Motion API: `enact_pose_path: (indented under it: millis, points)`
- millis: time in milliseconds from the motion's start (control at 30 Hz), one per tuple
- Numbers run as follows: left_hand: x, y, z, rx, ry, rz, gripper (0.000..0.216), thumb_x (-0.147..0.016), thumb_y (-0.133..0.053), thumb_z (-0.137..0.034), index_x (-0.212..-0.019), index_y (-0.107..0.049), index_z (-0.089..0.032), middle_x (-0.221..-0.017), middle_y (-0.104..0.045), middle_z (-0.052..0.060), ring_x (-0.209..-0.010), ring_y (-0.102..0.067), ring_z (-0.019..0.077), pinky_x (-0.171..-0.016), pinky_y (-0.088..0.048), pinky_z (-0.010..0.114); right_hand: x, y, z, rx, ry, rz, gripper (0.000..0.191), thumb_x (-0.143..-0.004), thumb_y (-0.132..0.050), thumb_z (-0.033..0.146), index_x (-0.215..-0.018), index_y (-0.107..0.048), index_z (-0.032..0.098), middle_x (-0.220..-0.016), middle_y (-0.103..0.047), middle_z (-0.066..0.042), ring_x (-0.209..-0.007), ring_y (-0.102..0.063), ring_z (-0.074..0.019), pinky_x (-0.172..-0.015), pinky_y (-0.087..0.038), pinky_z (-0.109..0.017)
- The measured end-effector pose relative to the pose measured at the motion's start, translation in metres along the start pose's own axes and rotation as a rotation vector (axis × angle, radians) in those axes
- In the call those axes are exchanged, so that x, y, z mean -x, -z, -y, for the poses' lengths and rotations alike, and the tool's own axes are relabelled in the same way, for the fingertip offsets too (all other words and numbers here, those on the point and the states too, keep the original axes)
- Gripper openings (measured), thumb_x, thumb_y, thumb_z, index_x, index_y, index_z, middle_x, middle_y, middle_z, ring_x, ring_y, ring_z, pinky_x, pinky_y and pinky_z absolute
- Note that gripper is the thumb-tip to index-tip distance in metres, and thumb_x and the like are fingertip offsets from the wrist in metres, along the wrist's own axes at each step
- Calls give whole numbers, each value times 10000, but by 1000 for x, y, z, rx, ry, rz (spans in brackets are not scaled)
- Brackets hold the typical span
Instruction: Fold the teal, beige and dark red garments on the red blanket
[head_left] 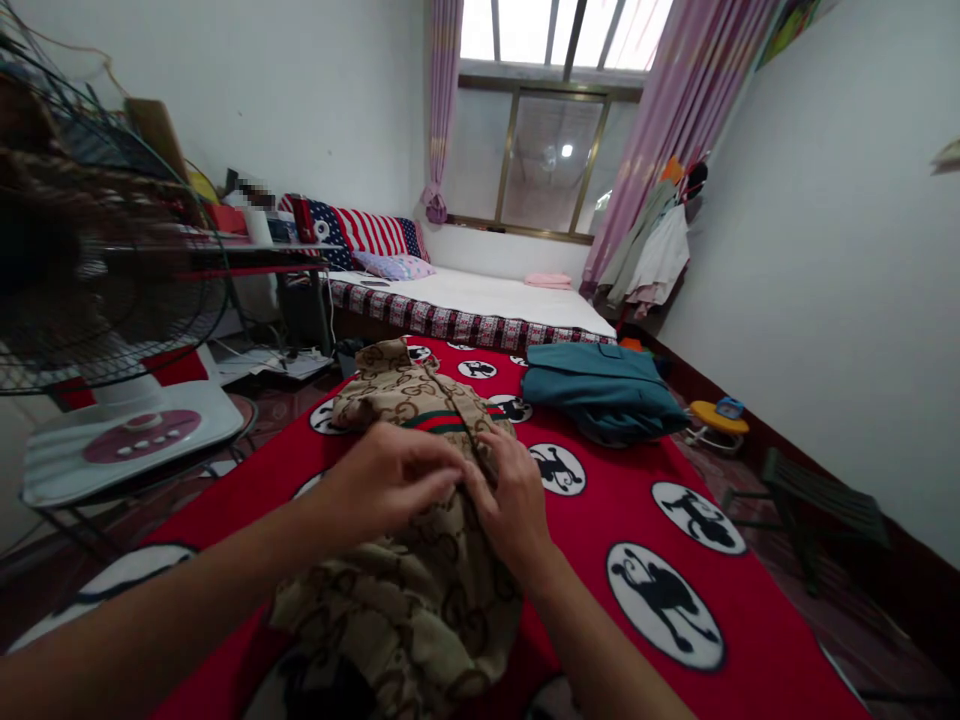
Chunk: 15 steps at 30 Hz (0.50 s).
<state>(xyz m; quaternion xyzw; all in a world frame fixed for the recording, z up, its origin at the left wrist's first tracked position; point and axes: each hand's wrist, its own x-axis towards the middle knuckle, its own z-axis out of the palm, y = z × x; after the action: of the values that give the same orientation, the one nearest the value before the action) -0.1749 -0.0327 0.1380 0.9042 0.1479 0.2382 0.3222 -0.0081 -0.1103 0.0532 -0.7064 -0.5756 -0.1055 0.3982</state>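
Note:
A tan shirt (pixel 420 590) with a brown letter pattern and a green-and-red stripe lies spread and wrinkled on a red blanket (pixel 585 610). Its collar end points away from me, and a dark line runs down its front. Along that line my left hand (pixel 394 480) has thumb and fingers pinched together over the fabric. Close against it, my right hand (pixel 514 500) is closed on the same front edge, thumb toward the left fingertips. The exact bit between the fingers is hidden. A folded teal garment (pixel 600 390) rests farther off to the right.
A bed with a white sheet (pixel 480 290) stands below the window. To the left, a fan (pixel 112 280) sits by a cluttered desk (pixel 262 250). At right are a yellow stool (pixel 718 416), a dark folding stool (pixel 817 500) and hanging clothes (pixel 660 250).

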Motion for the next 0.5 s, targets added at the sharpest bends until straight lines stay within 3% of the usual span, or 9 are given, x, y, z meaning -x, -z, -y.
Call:
enact_pose_path:
  millis: [33, 100, 200, 267, 367, 433, 500]
  points:
    - [-5, 10, 16, -32, 68, -145, 279, -839, -539, -392, -880, -733, -196, -721, -718, 14, -622, -627, 151, -575, -450, 218, 0, 2, 9, -6, 20, 37, 429, -900, -516, 425, -1277, -520, 220, -1375, -519, -124, -1294, -441, -281, -1085, -334, -466]
    - [-13, 25, 53, -163, 191, -314, 333, -803, -550, -442, -883, -736, -177, -733, -726, 32, -635, -638, 173, -588, -459, 236, -4, 2, 25, 38, 35, 148, 622, -837, -591, 520, -1362, -453, 216, -1459, -433, -146, -1360, -364, -326, -1107, -281, -525]
    - [-15, 34, 103, -315, 296, -298, 332, -758, -553, -439, -839, -754, -188, -781, -746, 49, -709, -670, 213, -658, -485, 273, -14, -11, 31, 166, -35, 313, 821, -736, -708, 448, -1434, -362, 191, -1557, -252, -193, -1421, -240, -383, -1092, -268, -577]
    - [-13, 31, 124, -320, 318, -230, 319, -747, -539, -405, -849, -764, -203, -824, -755, 51, -762, -687, 233, -707, -502, 299, -19, -23, 25, 243, -82, 364, 727, -719, -706, 318, -1366, -433, 129, -1537, -276, -234, -1409, -271, -377, -1056, -342, -529]
    - [-9, 21, 138, -268, 317, -212, 315, -746, -532, -367, -880, -758, -192, -874, -756, 61, -828, -696, 254, -784, -521, 342, -22, -35, 8, 263, -65, 320, 350, -774, -554, 144, -1120, -588, 102, -1349, -529, -228, -1266, -477, -313, -960, -434, -406]
    - [-10, 14, 138, -155, 272, -241, 347, -765, -542, -363, -981, -732, -168, -978, -746, 78, -909, -692, 258, -852, -525, 363, -25, -34, -3, 160, -102, 257, 246, -802, -471, 120, -987, -632, 136, -1103, -676, -169, -1068, -602, -273, -885, -459, -369]
    - [-15, 9, 132, -22, 163, -286, 447, -803, -550, -354, -1195, -644, -160, -1182, -687, 90, -1068, -651, 250, -951, -500, 374, -31, -25, -11, -95, -207, 166, 213, -830, -455, 197, -889, -657, 169, -885, -714, -105, -905, -639, -250, -829, -471, -354]
